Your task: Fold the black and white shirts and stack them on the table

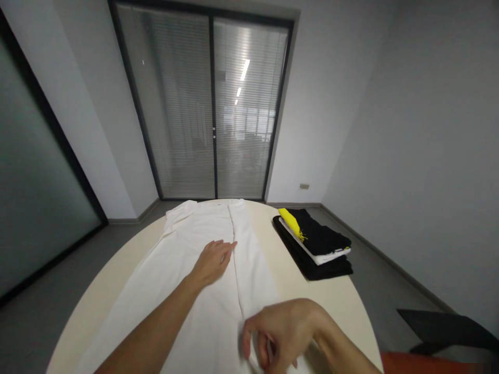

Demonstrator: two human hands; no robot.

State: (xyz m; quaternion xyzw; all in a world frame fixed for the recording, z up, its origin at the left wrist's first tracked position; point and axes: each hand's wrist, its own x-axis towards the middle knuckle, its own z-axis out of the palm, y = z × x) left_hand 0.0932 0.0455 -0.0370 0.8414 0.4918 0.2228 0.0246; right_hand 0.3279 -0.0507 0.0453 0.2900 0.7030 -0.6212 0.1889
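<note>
A long white garment (pixel 187 244) lies spread over the round table, its right side folded inward so that a straight edge runs lengthwise. My left hand (pixel 213 262) rests on the cloth with its fingers stretched out, fingertips touching that folded edge. Lower down, close to me, my right hand (pixel 286 332) is bent at the wrist with its fingers curled around the near part of the fold. A bit of white cloth shows between those fingers; the exact grip is partly hidden.
On the table's right side sits a stack of folded black and white clothes (pixel 314 249), with a yellow fringed cloth (pixel 290 222) on top. The pale round table (pixel 117 259) has a curved edge. A dark and orange chair (pixel 448 332) stands at lower right.
</note>
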